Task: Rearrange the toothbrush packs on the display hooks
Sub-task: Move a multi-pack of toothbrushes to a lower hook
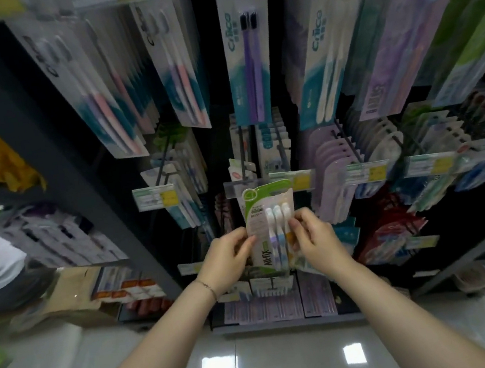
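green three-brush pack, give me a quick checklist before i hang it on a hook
1. The left hand grips the left edge of the green pack: ok.
2. The right hand pinches its right edge: ok.
3. Pack upright, brush heads up, front facing out: ok.
4. Pack's top hole lined up with the hook: cannot tell, too blurred.
5. Free room on that hook: cannot tell.

Pinched upright between left hand (pixel 229 257) and right hand (pixel 314 236), just below a display hook (pixel 242 155): a green-and-white toothbrush pack (pixel 257 209) of three white-headed brushes, handles purple, blue and yellow, heads up.
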The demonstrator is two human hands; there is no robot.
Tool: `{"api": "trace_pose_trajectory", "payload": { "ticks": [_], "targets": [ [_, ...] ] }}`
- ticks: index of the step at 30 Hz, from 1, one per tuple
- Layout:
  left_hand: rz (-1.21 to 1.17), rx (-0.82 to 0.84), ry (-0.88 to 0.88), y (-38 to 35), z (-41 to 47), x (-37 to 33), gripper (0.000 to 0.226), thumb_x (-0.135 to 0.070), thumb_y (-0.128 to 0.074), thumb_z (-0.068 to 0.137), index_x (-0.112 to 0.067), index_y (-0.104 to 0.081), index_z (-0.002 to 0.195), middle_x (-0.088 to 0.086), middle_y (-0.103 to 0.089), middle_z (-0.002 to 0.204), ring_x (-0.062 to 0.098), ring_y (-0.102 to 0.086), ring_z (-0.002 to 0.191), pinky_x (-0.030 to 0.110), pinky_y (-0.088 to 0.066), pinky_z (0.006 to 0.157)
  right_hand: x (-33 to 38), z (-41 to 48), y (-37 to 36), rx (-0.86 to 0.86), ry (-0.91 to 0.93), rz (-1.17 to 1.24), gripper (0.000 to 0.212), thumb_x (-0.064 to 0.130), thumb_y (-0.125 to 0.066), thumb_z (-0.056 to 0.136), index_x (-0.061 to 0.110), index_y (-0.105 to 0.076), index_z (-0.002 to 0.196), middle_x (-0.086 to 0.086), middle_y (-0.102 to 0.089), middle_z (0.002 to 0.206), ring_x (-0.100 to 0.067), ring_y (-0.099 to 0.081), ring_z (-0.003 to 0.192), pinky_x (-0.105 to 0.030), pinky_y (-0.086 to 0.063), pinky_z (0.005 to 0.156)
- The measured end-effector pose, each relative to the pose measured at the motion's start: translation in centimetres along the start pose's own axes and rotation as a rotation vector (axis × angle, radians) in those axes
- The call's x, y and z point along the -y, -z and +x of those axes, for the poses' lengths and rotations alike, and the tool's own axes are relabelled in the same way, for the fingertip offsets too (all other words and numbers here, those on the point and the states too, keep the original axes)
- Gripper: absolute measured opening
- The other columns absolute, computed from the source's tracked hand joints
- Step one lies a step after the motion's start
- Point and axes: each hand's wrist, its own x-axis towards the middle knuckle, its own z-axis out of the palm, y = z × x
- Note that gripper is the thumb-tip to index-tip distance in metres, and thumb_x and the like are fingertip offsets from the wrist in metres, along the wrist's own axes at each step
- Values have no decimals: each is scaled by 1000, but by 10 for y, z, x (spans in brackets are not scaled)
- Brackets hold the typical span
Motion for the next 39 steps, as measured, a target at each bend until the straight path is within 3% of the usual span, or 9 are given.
{"api": "trace_pose_trajectory", "payload": {
  "ticks": [5, 12, 18, 23, 27, 30, 34, 36, 39],
  "targets": [
    [-5, 12, 9, 23, -7, 29, 19, -29, -50, 98, -22, -66, 105, -5, -70, 93, 8, -66, 84, 31, -56, 75, 10, 6, -39, 47, -31, 5, 11, 22, -41, 100, 18, -48, 92, -7, -60, 71, -24, -59, 63, -48, -47, 60],
    [-12, 67, 52, 60, -3, 97, 23, -32, -50, 98, -21, -66, 107, -2, -71, 94, 13, -67, 85, 40, -56, 78, 22, 23, -110, 83, -97, 23, 10, 25, -41, 100, 23, -49, 94, -3, -61, 76, -20, -60, 67, -47, -49, 64],
    [-97, 102, 146, 90, 1, 142, 17, -23, -50, 99, -34, -62, 102, -21, -65, 93, -15, -61, 84, 4, -46, 71, 42, 44, -158, 80, -75, 4, 14, 19, -48, 98, 9, -57, 95, -8, -61, 76, -18, -57, 67, -34, -45, 63],
    [-203, 175, 228, 105, 18, 164, 21, -23, -46, 100, -24, -64, 111, -4, -70, 107, 8, -66, 96, 25, -52, 91, 49, 64, -181, 98, -156, 48, 16, 28, -49, 98, 19, -62, 100, 3, -62, 79, -10, -59, 72, -27, -46, 67],
    [-295, 148, 254, 112, 29, 165, 22, -20, -44, 101, -20, -61, 114, 4, -70, 111, 18, -68, 96, 35, -54, 91, 63, 80, -181, 58, -145, 78, 17, 26, -52, 97, 18, -66, 101, 8, -64, 81, 3, -57, 71, -13, -42, 64],
    [-320, 121, 261, 117, 36, 161, 24, -22, -42, 102, -16, -60, 116, 3, -69, 108, 16, -69, 89, 17, -51, 73, 71, 89, -177, 41, -108, 124, 20, 26, -53, 96, 15, -68, 103, 0, -71, 95, -9, -65, 86, -24, -50, 78],
    [-335, 114, 253, 115, 43, 156, 22, -27, -44, 101, -19, -62, 112, 4, -70, 108, 16, -69, 88, 23, -53, 76, 67, 98, -171, 55, -76, 115, 20, 25, -52, 97, 12, -66, 103, -11, -71, 97, -24, -65, 92, -42, -51, 84],
    [-322, 120, 259, 112, 44, 154, 21, -26, -43, 101, -21, -61, 110, 3, -69, 108, 13, -69, 88, 14, -47, 67, 62, 100, -169, 65, -73, 97, 20, 27, -51, 96, 16, -65, 104, -12, -70, 98, -26, -65, 93, -49, -52, 85],
    [-315, 108, 280, 107, 47, 154, 22, -25, -41, 102, -20, -59, 113, 2, -68, 109, 13, -68, 90, 11, -43, 64, 59, 103, -166, 81, -67, 83, 19, 28, -51, 96, 20, -65, 106, -6, -71, 96, -21, -66, 89, -47, -53, 81]
  ]
}}
